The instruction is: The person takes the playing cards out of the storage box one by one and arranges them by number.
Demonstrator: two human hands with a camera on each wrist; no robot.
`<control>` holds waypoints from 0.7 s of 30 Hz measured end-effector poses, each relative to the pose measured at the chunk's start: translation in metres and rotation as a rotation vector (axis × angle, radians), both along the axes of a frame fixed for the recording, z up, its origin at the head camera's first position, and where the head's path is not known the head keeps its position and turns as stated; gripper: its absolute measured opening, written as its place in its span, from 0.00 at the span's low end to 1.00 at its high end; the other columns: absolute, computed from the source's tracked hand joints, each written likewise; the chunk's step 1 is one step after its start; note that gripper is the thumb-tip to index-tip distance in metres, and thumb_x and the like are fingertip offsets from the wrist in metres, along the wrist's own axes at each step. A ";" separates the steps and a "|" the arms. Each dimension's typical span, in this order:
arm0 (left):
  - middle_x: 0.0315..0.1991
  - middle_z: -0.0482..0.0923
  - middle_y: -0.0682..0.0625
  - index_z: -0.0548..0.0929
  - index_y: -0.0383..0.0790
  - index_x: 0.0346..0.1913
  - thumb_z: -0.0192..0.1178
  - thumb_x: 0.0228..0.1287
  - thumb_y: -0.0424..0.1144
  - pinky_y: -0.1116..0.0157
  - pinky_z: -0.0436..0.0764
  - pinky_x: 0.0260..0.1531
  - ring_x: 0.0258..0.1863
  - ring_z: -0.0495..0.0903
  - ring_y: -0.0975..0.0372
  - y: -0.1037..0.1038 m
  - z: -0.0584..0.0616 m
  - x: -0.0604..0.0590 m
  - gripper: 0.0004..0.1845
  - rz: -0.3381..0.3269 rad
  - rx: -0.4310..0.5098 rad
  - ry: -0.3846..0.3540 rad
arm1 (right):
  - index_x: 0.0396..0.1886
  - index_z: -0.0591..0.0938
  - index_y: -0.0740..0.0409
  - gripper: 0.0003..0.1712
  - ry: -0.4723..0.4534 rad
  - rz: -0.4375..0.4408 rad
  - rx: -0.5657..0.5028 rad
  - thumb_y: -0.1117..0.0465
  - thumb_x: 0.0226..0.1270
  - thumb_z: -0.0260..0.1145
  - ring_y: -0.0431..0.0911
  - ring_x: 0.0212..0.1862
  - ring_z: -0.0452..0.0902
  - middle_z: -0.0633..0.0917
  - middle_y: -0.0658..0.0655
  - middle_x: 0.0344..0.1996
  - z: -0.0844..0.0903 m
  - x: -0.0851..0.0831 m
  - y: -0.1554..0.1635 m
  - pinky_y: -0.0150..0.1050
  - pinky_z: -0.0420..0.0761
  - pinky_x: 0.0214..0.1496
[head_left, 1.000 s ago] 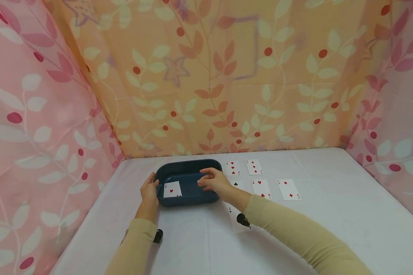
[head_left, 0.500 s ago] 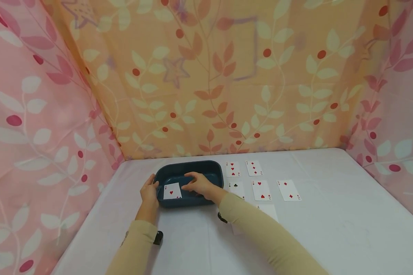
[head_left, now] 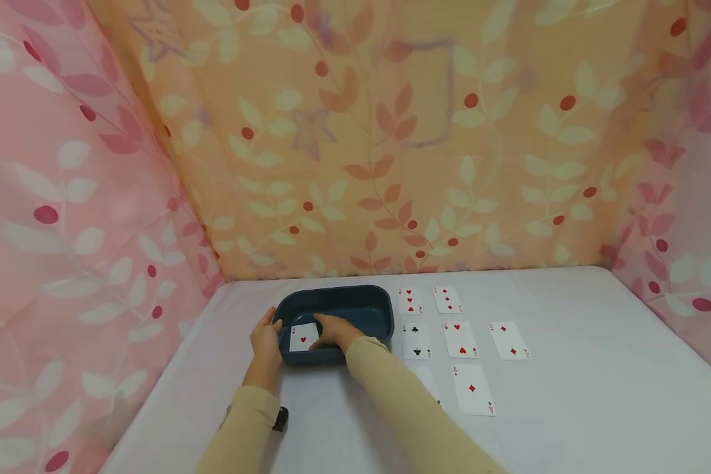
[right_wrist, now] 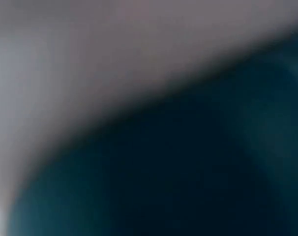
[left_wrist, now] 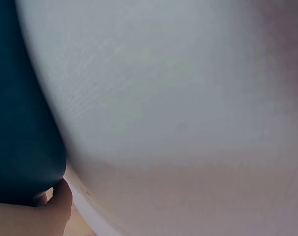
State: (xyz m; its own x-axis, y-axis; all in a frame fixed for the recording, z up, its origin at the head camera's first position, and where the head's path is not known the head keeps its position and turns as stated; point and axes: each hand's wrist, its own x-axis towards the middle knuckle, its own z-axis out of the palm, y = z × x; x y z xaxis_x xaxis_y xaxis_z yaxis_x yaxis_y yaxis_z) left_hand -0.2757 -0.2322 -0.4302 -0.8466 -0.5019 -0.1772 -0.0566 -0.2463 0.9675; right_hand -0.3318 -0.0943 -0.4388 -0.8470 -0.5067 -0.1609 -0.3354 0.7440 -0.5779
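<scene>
A dark blue tray (head_left: 364, 319) with raised sides stands on the white table. At its left end my left hand (head_left: 266, 339) grips the wall, thumb over the rim; in the left wrist view, part of that hand (left_wrist: 45, 211) touches the tray (left_wrist: 21, 108). A playing card with a single heart, looking like the ace of hearts (head_left: 302, 339), lies inside. My right hand (head_left: 334, 331) reaches into the tray, thumb and forefinger apart at the card's right edge. The right wrist view is blurred, filled mostly by the dark tray (right_wrist: 188, 177).
Right of the tray lie a three of hearts (head_left: 410, 301), three of diamonds (head_left: 447, 300), two of clubs (head_left: 417, 341), two of hearts (head_left: 459, 340), two of diamonds (head_left: 509, 341) and ace of diamonds (head_left: 474, 390). My right sleeve partly covers another card (head_left: 429, 380). Patterned cloth surrounds the table.
My right hand has moved left and down through the tray to the card. Its forearm has uncovered the ace of diamonds. The left hand keeps its hold; the head view has shifted slightly.
</scene>
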 end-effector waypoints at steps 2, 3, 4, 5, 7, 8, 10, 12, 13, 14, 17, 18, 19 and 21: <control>0.74 0.54 0.42 0.61 0.36 0.73 0.44 0.73 0.25 0.59 0.48 0.72 0.75 0.48 0.53 0.002 -0.002 0.000 0.27 0.000 0.006 -0.014 | 0.71 0.68 0.55 0.46 0.015 -0.003 0.068 0.54 0.53 0.78 0.50 0.66 0.68 0.73 0.55 0.66 -0.004 0.000 -0.001 0.45 0.67 0.67; 0.74 0.54 0.43 0.62 0.36 0.73 0.44 0.73 0.25 0.59 0.47 0.72 0.75 0.47 0.53 0.002 -0.003 0.000 0.27 0.003 0.008 -0.020 | 0.71 0.68 0.55 0.46 0.018 0.008 0.083 0.55 0.53 0.78 0.50 0.65 0.69 0.74 0.56 0.66 -0.006 -0.001 -0.002 0.45 0.67 0.67; 0.74 0.54 0.43 0.62 0.36 0.73 0.44 0.73 0.26 0.59 0.47 0.72 0.75 0.47 0.53 0.002 -0.003 0.000 0.26 0.007 0.010 -0.022 | 0.71 0.68 0.56 0.46 0.021 0.024 0.095 0.56 0.54 0.77 0.50 0.65 0.69 0.74 0.56 0.65 -0.007 -0.002 -0.003 0.44 0.67 0.67; 0.74 0.55 0.43 0.62 0.36 0.72 0.44 0.73 0.26 0.59 0.46 0.72 0.75 0.47 0.53 0.001 -0.004 0.000 0.26 0.012 0.010 -0.019 | 0.71 0.68 0.57 0.45 0.021 0.038 0.091 0.58 0.54 0.77 0.50 0.65 0.69 0.74 0.56 0.65 -0.008 -0.002 -0.003 0.43 0.67 0.67; 0.75 0.54 0.43 0.62 0.36 0.73 0.43 0.73 0.26 0.58 0.45 0.73 0.75 0.46 0.53 0.000 -0.004 0.000 0.26 0.013 0.010 -0.010 | 0.69 0.70 0.59 0.42 0.026 0.072 0.090 0.60 0.55 0.75 0.49 0.64 0.70 0.75 0.57 0.64 -0.010 -0.004 -0.004 0.40 0.68 0.66; 0.75 0.54 0.43 0.62 0.36 0.73 0.43 0.73 0.26 0.59 0.44 0.73 0.75 0.45 0.54 -0.001 -0.004 0.000 0.26 0.013 0.009 -0.005 | 0.68 0.71 0.60 0.40 0.025 0.085 0.085 0.62 0.55 0.75 0.49 0.62 0.71 0.76 0.57 0.63 -0.010 -0.005 -0.004 0.38 0.68 0.65; 0.75 0.54 0.43 0.61 0.36 0.73 0.43 0.73 0.26 0.59 0.44 0.73 0.76 0.45 0.54 -0.001 -0.004 0.000 0.27 0.009 0.008 0.001 | 0.66 0.72 0.61 0.37 0.022 0.099 0.081 0.63 0.56 0.74 0.48 0.60 0.72 0.77 0.58 0.61 -0.011 -0.006 -0.004 0.36 0.68 0.64; 0.75 0.53 0.43 0.61 0.36 0.73 0.43 0.73 0.26 0.59 0.44 0.73 0.76 0.45 0.54 -0.001 -0.004 0.000 0.27 0.007 0.011 0.000 | 0.62 0.75 0.61 0.33 -0.003 0.084 0.055 0.64 0.56 0.74 0.47 0.55 0.73 0.79 0.58 0.58 -0.010 -0.007 -0.004 0.36 0.70 0.62; 0.75 0.54 0.43 0.61 0.36 0.73 0.43 0.73 0.26 0.59 0.44 0.73 0.75 0.45 0.54 -0.001 -0.004 0.000 0.27 0.009 0.014 -0.001 | 0.61 0.76 0.61 0.31 -0.013 0.075 0.042 0.64 0.56 0.74 0.47 0.54 0.74 0.79 0.58 0.57 -0.010 -0.007 -0.004 0.36 0.71 0.61; 0.75 0.54 0.43 0.61 0.36 0.73 0.43 0.73 0.26 0.59 0.45 0.73 0.75 0.45 0.54 -0.001 -0.004 0.000 0.27 0.009 0.015 -0.002 | 0.58 0.76 0.62 0.30 -0.022 0.068 0.027 0.64 0.55 0.74 0.47 0.52 0.74 0.80 0.58 0.55 -0.011 -0.008 -0.003 0.36 0.71 0.60; 0.74 0.55 0.43 0.62 0.36 0.72 0.44 0.72 0.25 0.59 0.46 0.73 0.75 0.45 0.54 0.000 -0.004 -0.001 0.27 0.014 0.013 -0.008 | 0.50 0.77 0.63 0.25 -0.036 0.041 -0.018 0.65 0.53 0.75 0.48 0.47 0.75 0.81 0.59 0.48 -0.011 -0.008 -0.002 0.38 0.74 0.56; 0.74 0.55 0.43 0.63 0.36 0.72 0.44 0.72 0.25 0.59 0.46 0.73 0.75 0.46 0.54 0.001 -0.004 -0.001 0.27 0.016 0.012 -0.008 | 0.48 0.76 0.63 0.24 -0.035 0.036 -0.027 0.65 0.53 0.75 0.48 0.46 0.75 0.81 0.59 0.46 -0.011 -0.008 -0.001 0.37 0.74 0.55; 0.74 0.55 0.43 0.63 0.36 0.72 0.44 0.72 0.25 0.59 0.46 0.73 0.75 0.46 0.54 0.001 -0.004 -0.001 0.27 0.017 0.010 -0.009 | 0.46 0.76 0.63 0.23 -0.032 0.035 -0.035 0.65 0.52 0.76 0.47 0.45 0.76 0.82 0.58 0.44 -0.011 -0.007 0.001 0.37 0.75 0.54; 0.74 0.55 0.43 0.63 0.35 0.72 0.44 0.72 0.25 0.60 0.45 0.73 0.75 0.45 0.54 0.001 -0.004 -0.002 0.27 0.018 0.008 -0.005 | 0.42 0.76 0.61 0.21 -0.029 0.028 -0.050 0.64 0.51 0.76 0.48 0.43 0.76 0.82 0.58 0.40 -0.009 -0.006 0.002 0.37 0.75 0.51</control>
